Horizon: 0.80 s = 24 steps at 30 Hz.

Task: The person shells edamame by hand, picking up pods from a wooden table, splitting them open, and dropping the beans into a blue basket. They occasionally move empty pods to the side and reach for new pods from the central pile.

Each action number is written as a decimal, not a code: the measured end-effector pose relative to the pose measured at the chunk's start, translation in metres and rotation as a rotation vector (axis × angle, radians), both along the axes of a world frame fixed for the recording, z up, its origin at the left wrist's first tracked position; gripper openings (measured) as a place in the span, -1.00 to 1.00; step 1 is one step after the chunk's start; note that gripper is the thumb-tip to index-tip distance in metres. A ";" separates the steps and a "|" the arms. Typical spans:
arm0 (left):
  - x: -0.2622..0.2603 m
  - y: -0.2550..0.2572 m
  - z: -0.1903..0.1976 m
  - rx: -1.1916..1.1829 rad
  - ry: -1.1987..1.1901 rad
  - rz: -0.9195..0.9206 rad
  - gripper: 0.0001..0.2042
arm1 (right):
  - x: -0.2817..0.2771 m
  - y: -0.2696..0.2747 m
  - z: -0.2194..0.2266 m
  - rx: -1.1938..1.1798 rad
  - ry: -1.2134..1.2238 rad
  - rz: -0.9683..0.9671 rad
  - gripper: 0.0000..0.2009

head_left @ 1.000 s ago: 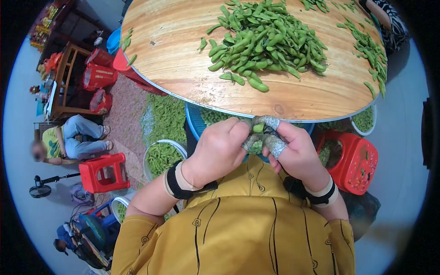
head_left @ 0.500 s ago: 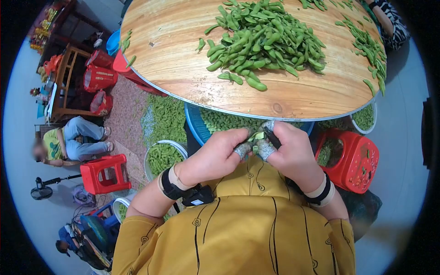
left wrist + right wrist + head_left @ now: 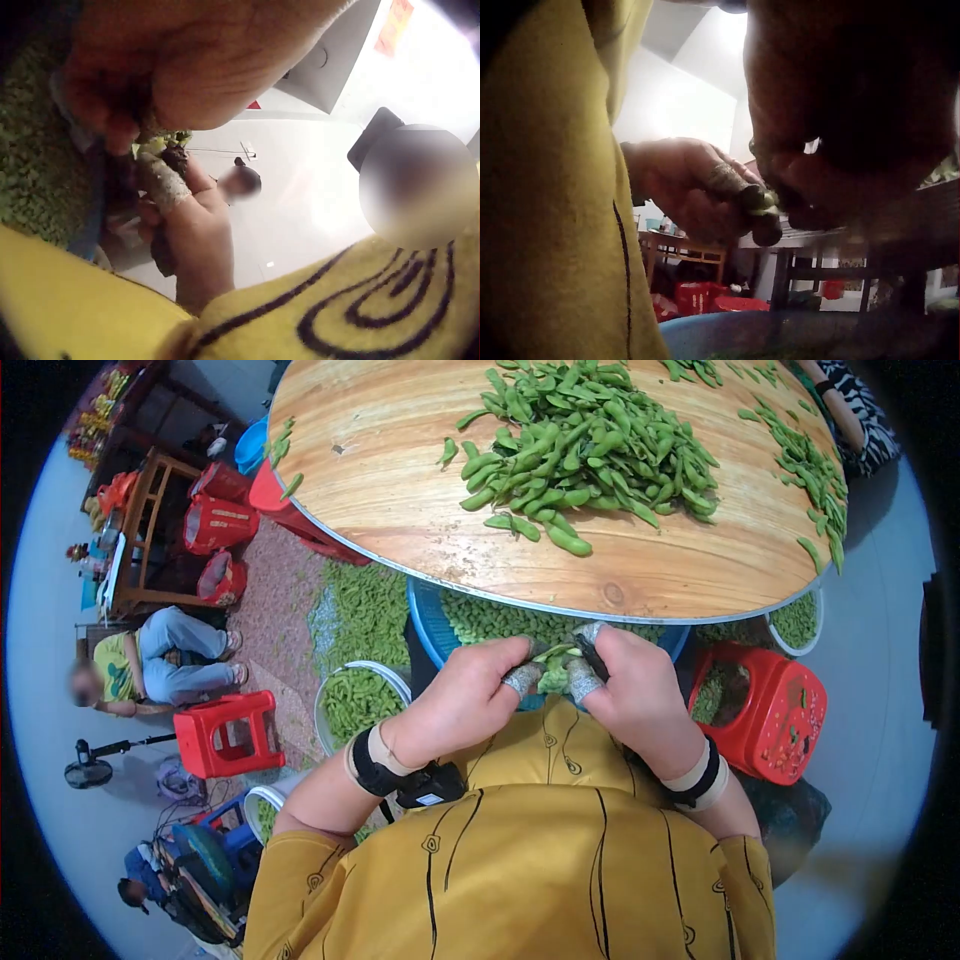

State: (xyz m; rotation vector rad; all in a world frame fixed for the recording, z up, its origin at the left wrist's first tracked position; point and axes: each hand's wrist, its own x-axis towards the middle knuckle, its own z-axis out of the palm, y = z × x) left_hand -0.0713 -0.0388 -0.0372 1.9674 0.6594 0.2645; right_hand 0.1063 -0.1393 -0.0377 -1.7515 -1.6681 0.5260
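Observation:
Both hands meet over the blue basin (image 3: 428, 625), just below the table's edge. My left hand (image 3: 455, 695) and right hand (image 3: 640, 685) pinch a soybean pod (image 3: 555, 653) between thumbs and forefingers, their tips close together. Greyish, worn tape wraps the thumbs and forefingers. Pale green beans (image 3: 553, 680) show between the thumb tips. In the left wrist view, the pod (image 3: 156, 144) is partly hidden by the fingers. The right wrist view shows a bit of green pod (image 3: 769, 201) at the left hand's fingertips. Shelled beans (image 3: 500, 622) lie in the basin.
A heap of soybean pods (image 3: 600, 455) lies on the round wooden table (image 3: 400, 500). A bucket of pods (image 3: 360, 705) stands at left, a red stool (image 3: 790, 720) at right. Another person (image 3: 870, 420) sits across the table; one more (image 3: 150, 665) sits far left.
The left hand has drawn back slightly and turned, its thumb now opposite the right thumb. The pod, earlier whole-looking between the fingers, now looks split, with beans showing.

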 end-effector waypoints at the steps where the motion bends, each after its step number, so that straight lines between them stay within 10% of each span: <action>1: -0.002 0.001 0.001 0.000 0.000 0.005 -0.92 | -0.001 -0.003 0.002 -0.024 -0.052 -0.019 -0.74; 9: -0.003 0.004 0.005 0.259 0.041 0.016 -0.95 | -0.008 -0.003 0.004 0.097 -0.093 -0.079 -0.77; 17: -0.001 0.005 0.023 0.240 -0.160 -0.246 -0.92 | 0.007 0.003 0.025 -0.626 0.948 0.001 -0.86; 20: -0.009 0.009 0.028 -0.192 -0.176 -0.204 -0.88 | 0.009 0.005 0.030 -0.621 1.107 0.083 -0.85; 24: -0.045 0.033 0.036 0.160 0.154 -0.242 -0.85 | -0.001 0.007 0.010 -0.255 0.693 0.149 -0.85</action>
